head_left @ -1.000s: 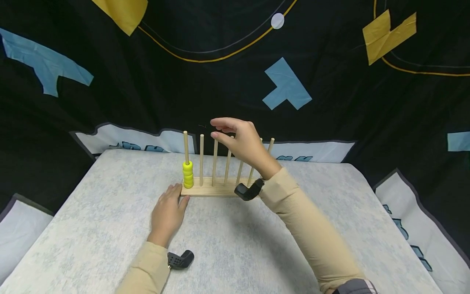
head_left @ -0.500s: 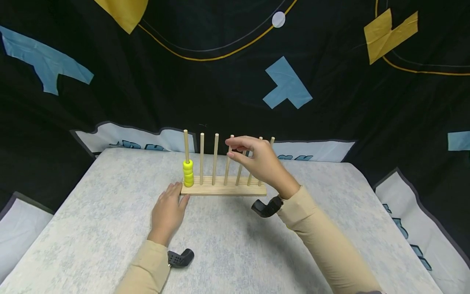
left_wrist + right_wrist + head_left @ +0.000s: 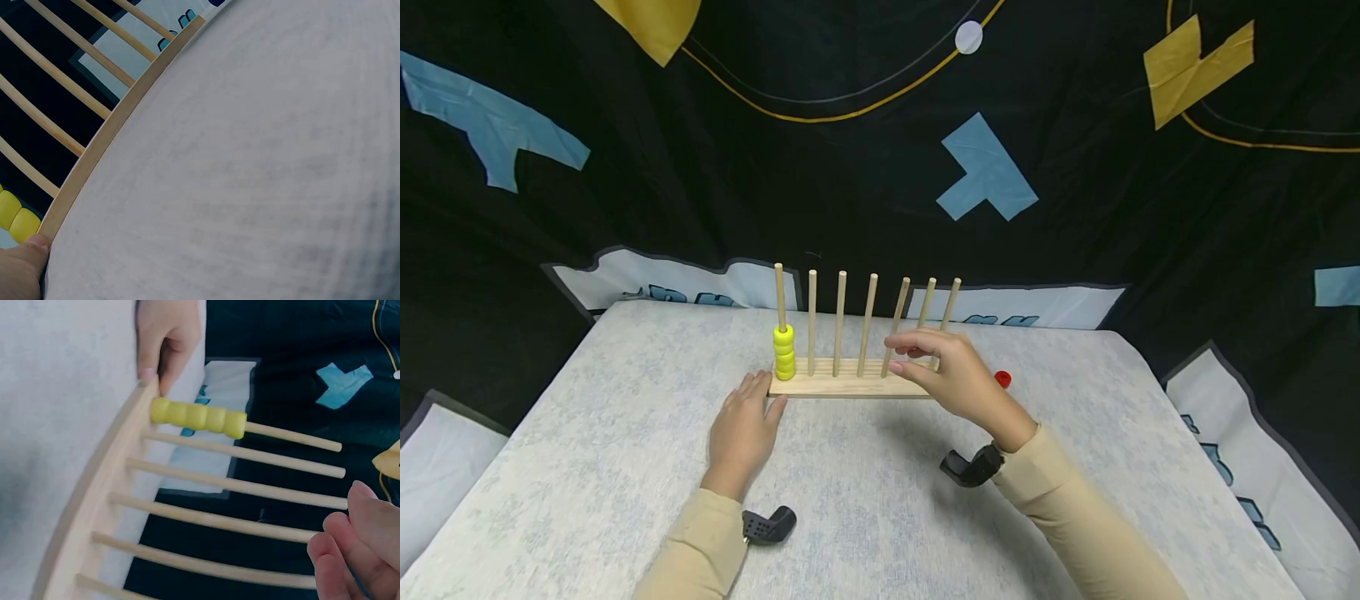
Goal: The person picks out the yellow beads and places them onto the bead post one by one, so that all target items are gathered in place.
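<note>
A wooden peg rack (image 3: 850, 387) stands on the table, with several upright pegs in a row. Yellow beads (image 3: 784, 354) are stacked on its leftmost peg; the other pegs that show are bare. My left hand (image 3: 742, 433) holds the rack's left end, with the thumb (image 3: 147, 376) against the front edge and the fingers around the corner. Over the right half of the rack hovers my right hand (image 3: 951, 371), fingers loosely bent and apart from the thumb, nothing between them. It hides part of the right pegs and the base's right end.
A small red bead (image 3: 1003, 379) lies on the table just right of my right hand. The pale cloth-covered table (image 3: 850, 500) ends at a black backdrop (image 3: 737, 192) with blue and yellow patches.
My right hand has come down and to the right, from above the middle pegs to the right ones. The red bead has come into view. My left hand stays at the rack's end.
</note>
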Action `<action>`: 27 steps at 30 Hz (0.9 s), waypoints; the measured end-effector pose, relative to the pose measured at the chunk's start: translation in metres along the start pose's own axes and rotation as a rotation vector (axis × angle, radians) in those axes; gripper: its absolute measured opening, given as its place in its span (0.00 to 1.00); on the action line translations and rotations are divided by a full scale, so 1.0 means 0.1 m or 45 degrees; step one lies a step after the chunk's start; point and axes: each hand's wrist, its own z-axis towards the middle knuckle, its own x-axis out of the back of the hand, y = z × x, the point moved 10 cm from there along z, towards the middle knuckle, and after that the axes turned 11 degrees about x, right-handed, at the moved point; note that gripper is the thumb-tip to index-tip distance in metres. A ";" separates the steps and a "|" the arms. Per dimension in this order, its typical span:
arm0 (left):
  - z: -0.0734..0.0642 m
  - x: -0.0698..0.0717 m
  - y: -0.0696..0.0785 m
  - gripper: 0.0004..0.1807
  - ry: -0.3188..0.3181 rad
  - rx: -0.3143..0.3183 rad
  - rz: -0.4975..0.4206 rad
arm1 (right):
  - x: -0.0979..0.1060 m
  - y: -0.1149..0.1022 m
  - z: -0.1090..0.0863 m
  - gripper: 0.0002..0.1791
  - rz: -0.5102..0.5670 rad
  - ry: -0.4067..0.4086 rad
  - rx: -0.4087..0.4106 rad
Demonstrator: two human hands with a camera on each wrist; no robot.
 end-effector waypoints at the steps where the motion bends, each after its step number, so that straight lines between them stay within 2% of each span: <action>1: 0.00 0.00 0.00 0.31 -0.001 0.001 0.000 | 0.00 0.03 -0.04 0.17 0.001 -0.005 -0.020; 9: 0.00 -0.01 -0.01 0.31 -0.018 0.009 0.011 | 0.07 0.29 -0.33 0.17 -0.052 0.007 -0.150; 15: 0.01 -0.02 -0.01 0.32 -0.017 0.017 0.016 | 0.20 0.48 -0.56 0.16 -0.085 0.057 -0.207; 20: 0.01 -0.02 -0.01 0.32 -0.021 0.023 0.021 | 0.34 0.69 -0.78 0.15 -0.109 0.077 -0.300; 27: 0.01 -0.01 0.00 0.32 -0.023 0.023 0.024 | 0.45 1.04 -1.13 0.18 -0.155 0.010 -0.490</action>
